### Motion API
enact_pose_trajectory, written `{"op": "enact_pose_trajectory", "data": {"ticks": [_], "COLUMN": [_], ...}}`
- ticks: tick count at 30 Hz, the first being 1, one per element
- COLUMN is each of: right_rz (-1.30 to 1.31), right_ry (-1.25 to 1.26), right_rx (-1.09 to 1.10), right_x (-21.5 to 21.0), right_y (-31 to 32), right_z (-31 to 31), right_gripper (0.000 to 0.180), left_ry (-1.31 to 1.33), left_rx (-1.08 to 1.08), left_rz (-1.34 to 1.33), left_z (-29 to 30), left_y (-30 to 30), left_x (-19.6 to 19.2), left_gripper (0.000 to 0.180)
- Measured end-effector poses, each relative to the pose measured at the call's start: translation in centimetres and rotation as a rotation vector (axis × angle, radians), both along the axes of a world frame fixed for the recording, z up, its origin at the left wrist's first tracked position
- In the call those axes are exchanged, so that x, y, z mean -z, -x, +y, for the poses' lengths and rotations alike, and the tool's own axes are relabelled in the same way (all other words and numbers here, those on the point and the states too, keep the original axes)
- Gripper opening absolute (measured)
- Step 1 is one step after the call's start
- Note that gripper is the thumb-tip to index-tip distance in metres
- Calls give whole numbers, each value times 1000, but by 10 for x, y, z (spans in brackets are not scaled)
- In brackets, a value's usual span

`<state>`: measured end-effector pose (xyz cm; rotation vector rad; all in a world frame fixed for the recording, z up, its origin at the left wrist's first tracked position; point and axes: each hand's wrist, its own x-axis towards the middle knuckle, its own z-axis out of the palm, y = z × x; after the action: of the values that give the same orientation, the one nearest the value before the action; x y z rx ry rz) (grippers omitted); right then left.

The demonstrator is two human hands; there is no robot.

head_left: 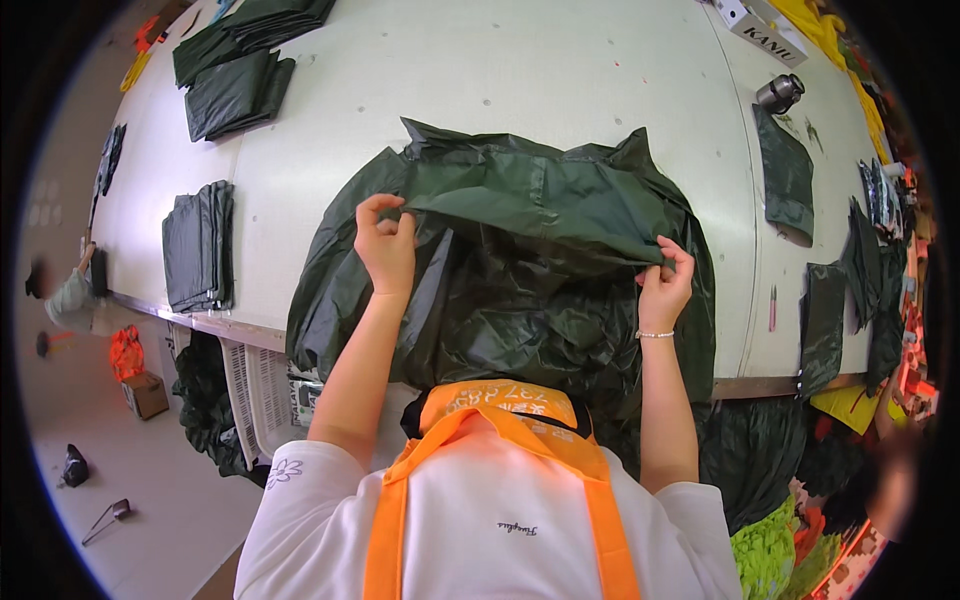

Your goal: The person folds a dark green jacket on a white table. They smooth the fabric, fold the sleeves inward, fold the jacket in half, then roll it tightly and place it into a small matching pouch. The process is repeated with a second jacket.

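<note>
Arms outstretched over the worktop [520, 70], your left hand [385, 245] and right hand [665, 280] each pinch the dark green garment [530, 200]'s folded edge, grips closed on fabric.

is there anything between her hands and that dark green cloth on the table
Nothing visible. The left hand and the right hand each pinch the folded edge of the green cloth directly, on the white table.

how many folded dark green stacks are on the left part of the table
3: one stack at the far edge, one stack just below it, one stack near the front edge. Others may lie beyond the picture's edge.
</note>
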<state>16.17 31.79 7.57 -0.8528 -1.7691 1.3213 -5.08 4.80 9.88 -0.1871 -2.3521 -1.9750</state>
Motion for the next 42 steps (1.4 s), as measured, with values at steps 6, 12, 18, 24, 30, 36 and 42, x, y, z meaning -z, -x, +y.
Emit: {"op": "enact_pose_trajectory", "data": {"ticks": [6,12,18,24,30,36,42], "right_rz": [-119,-494,-514,-440,-487,-600,-327], "right_ry": [-310,-518,-224,-279,-327,-391,-886], "right_rx": [-367,-594,-457,-463,-403,-396,-563], "right_x": [-9,-17,0,1,-4,-4,-36], "right_y": [4,-13,8,20,27,20,45], "right_z": [7,54,45,48,62,110,-33], "right_gripper": [21,12,19,25,28,24,32], "left_ry": [64,905,563,845,823,486,511], "left_rx": [286,734,333,731,805,906,500], "left_rz": [228,393,718,552,632,857,653], "left_z": [-3,-38,2,40,35,5,-5], "left_y": [0,50,-2,-83,-84,-98,-61], "left_x": [4,-12,-8,49,60,1,-6], "left_gripper": [27,25,28,27,24,20,30]}}
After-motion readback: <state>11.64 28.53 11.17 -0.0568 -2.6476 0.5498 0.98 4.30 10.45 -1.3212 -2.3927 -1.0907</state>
